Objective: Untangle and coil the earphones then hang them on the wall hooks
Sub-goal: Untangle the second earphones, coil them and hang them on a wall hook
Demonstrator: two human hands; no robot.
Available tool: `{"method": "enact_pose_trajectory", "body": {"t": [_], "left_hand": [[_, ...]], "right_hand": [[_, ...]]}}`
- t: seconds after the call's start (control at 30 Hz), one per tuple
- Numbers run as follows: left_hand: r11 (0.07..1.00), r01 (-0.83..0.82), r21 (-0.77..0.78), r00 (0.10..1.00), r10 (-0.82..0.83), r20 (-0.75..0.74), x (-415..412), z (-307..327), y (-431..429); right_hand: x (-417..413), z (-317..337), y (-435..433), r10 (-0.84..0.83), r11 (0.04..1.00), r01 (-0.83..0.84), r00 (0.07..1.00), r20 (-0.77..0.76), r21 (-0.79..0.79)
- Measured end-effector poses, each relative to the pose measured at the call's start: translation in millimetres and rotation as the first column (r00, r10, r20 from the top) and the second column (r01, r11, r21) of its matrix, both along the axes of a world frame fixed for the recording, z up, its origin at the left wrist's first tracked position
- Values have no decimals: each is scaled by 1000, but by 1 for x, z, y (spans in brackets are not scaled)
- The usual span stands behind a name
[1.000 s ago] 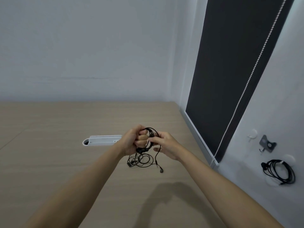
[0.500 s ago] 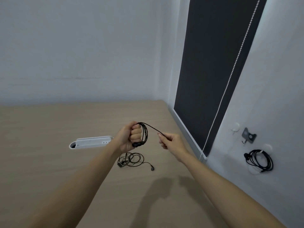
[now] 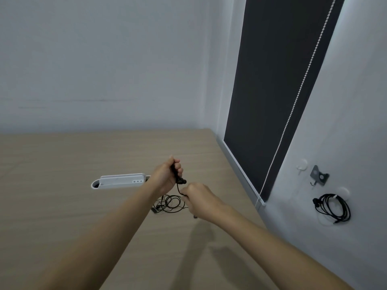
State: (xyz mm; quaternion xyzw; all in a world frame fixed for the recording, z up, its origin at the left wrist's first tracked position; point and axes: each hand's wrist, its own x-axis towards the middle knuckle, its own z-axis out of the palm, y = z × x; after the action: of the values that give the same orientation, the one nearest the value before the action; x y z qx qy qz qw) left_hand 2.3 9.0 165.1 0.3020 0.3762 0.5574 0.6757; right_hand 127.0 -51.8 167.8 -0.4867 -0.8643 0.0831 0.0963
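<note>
Right hand (image 3: 199, 200) has dropped low now, pinching the cord (image 3: 178, 188) it was drawing out sideways a moment ago, so another turn is going on! Left hand (image 3: 166, 176) stays clenched round the earphones (image 3: 181, 181), held above the table (image 3: 62, 185). Second tangle (image 3: 168, 204) lies beneath, untouched. Beyond, a free hook (image 3: 302, 164) on the wall (image 3: 356, 143) beside one coil (image 3: 333, 208) already hung; I'd say winding's nearly finished and the hang comes next

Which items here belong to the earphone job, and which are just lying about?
Job: held earphones, tangled earphones, hung coiled earphones, white hook, dark hook.
Lying about: white cable box, roller blind, bead chain.
</note>
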Motion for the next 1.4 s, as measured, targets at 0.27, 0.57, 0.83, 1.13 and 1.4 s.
{"method": "enact_pose_trajectory", "body": {"t": [0.27,0.57,0.83,1.13,1.4], "left_hand": [[975,183,129,833,-84,-546,-2,-9,-6],[933,330,-140,804,-356,-476,8,-4,-8],[836,488,-253,865,-502,10,4,-3,-4],[855,458,-241,770,-518,-373,27,-25,1],[843,493,-215,701,-531,-475,31,-25,3]], "right_hand": [[5,13,19,-47,989,99,917,-396,110],[18,-1,38,-241,971,177,705,-667,-164],[39,-11,39,-663,577,-331,344,-665,-747],[42,-20,29,-750,542,-282,264,-607,-792],[53,-29,37,-828,463,-305,187,-529,-832]]}}
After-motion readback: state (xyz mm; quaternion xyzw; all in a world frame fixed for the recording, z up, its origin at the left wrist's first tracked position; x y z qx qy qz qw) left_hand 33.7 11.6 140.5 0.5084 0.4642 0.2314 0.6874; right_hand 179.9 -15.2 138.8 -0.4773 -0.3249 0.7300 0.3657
